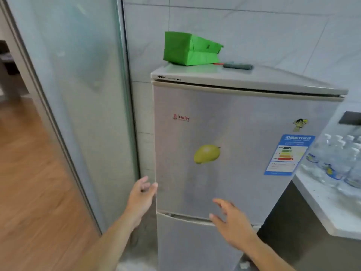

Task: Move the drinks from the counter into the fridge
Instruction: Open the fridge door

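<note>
A silver two-door fridge [224, 182] stands in front of me with both doors closed; a mango sticker and a blue energy label are on its upper door. Several clear water bottles [340, 163] with white caps stand on the white counter [332, 208] to the right of the fridge. My left hand [141, 196] is at the left edge of the upper door, fingers loosely spread and near or touching the edge. My right hand [232, 223] hovers in front of the lower part of the upper door, fingers relaxed and holding nothing.
A green bag [189, 49] and a grey cloth [238, 65] lie on top of the fridge. A frosted glass panel [78, 94] stands left of the fridge, with wooden floor [29, 182] beyond. Tiled wall is behind.
</note>
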Motion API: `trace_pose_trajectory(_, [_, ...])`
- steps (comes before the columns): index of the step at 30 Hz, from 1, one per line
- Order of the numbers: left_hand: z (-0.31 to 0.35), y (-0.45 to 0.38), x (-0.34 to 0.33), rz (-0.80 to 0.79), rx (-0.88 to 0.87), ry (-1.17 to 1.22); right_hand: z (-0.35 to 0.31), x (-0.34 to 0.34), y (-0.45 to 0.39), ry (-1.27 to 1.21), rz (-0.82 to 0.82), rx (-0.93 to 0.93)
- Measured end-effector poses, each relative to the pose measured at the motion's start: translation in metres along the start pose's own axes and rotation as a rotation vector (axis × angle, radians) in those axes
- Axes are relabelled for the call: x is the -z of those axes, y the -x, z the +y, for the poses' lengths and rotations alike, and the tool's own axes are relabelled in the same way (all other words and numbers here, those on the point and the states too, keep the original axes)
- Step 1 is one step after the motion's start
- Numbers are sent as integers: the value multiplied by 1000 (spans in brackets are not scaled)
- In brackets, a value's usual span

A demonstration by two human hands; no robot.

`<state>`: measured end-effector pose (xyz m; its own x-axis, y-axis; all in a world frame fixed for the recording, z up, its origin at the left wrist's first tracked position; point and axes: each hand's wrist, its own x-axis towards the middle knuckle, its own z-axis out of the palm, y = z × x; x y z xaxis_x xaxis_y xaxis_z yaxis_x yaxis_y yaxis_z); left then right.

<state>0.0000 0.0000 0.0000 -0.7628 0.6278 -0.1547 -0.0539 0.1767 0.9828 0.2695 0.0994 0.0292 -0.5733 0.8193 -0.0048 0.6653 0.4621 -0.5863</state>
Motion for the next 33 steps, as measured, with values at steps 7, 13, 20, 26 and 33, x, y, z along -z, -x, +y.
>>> trace_pose_trajectory(7, [51,-83,-28,-50,-234,31,-73,27,-48,-2,231,180])
trace_pose_trajectory(13, [68,-98,-17,-160,-140,-7,-79,36,-54,53,170,30])
trace_pose_trajectory(20, [62,-63,1,-131,-273,-128,-76,17,-32,-33,159,48])
trace_pose_trajectory(26, [35,19,20,-85,-340,-74,-72,-3,15,-81,169,102])
trace_pose_trajectory(33, [21,158,23,-38,-421,-167,-58,-15,106,-172,207,152])
